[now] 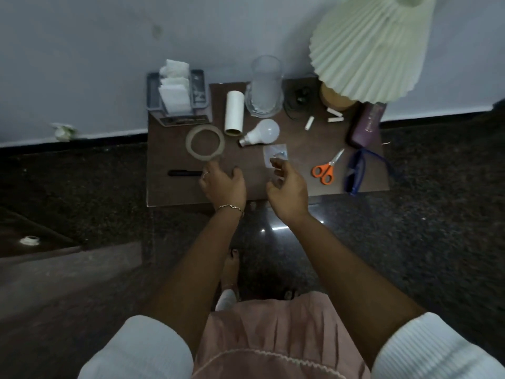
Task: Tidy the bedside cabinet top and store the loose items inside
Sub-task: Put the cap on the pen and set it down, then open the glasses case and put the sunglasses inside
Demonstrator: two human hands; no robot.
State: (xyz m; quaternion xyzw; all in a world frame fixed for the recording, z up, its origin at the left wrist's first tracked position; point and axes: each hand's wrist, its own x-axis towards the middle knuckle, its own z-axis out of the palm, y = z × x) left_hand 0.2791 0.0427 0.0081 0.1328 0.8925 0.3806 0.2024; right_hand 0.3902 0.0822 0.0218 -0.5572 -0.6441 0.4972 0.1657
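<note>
Hands over cabinet [306, 149]: left hand [222, 184] relaxed, right hand [287, 188] at one packet [275, 154], grip unclear; one bulb [263, 131], three white sticks [309, 123].

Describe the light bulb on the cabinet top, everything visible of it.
White light bulb: frosted round globe, tapering neck, small metallic base. Unlit, looks whole. It lies on its side on the brown cabinet top, base pointing front-left, beside the white tube, in front of the glass vase. The left hand and right hand do not touch it.
</note>
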